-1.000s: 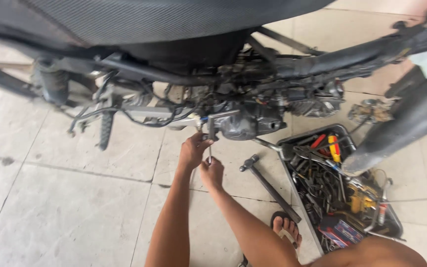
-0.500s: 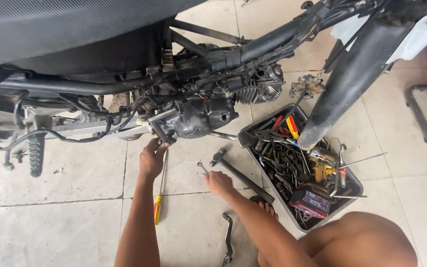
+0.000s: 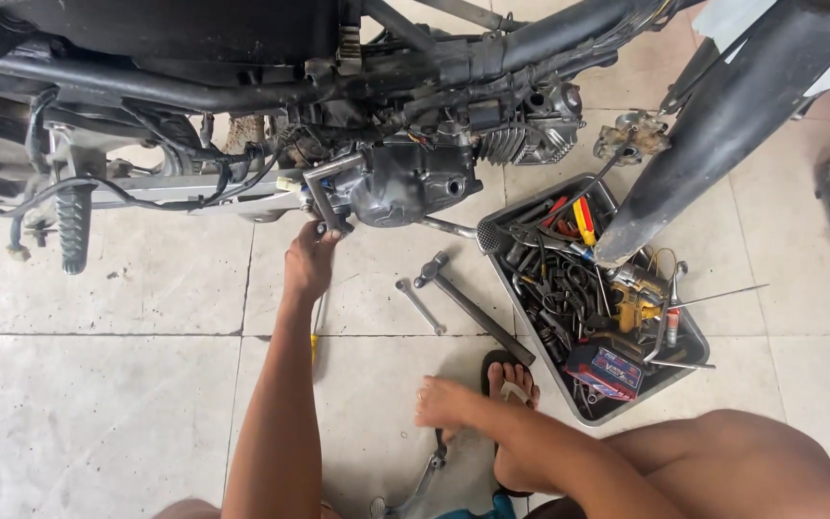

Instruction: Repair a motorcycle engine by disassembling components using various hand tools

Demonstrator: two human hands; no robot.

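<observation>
Under the stripped motorcycle engine (image 3: pixel 405 178), at about twelve o'clock from where the person squats, the left hand (image 3: pixel 309 261) is raised to the bent metal lever (image 3: pixel 327 197) that hangs off the engine's side cover. Its fingers are curled round the lever's lower end in a grasp. Just below that wrist, at six o'clock from it, a screwdriver with a yellow handle (image 3: pixel 315 332) lies on the tiled floor (image 3: pixel 108 404), partly hidden by the forearm.

Down at the near edge, the right hand (image 3: pixel 446 404) is low over the tiles with the fingers bent; it rests on or just above a silver wrench (image 3: pixel 422 481) that runs off toward seven o'clock. Whether the fingers have closed on it I cannot tell from here. At three o'clock of that hand, touching distance away, sits the person's foot in a dark sandal (image 3: pixel 509 380).

Between the two hands, a little toward two o'clock of the right one, a long-handled hammer (image 3: pixel 473 308) lies slantwise, and beside it, at its nine o'clock, a small spanner (image 3: pixel 421 306). Farther round at three o'clock a black metal tray (image 3: pixel 694 346) holds a heap of tools, among them pliers with red and yellow grips (image 3: pixel 578 219) and a small red-and-blue box (image 3: pixel 609 370). A ribbed footpeg (image 3: pixel 74 229) hangs at ten o'clock.
</observation>
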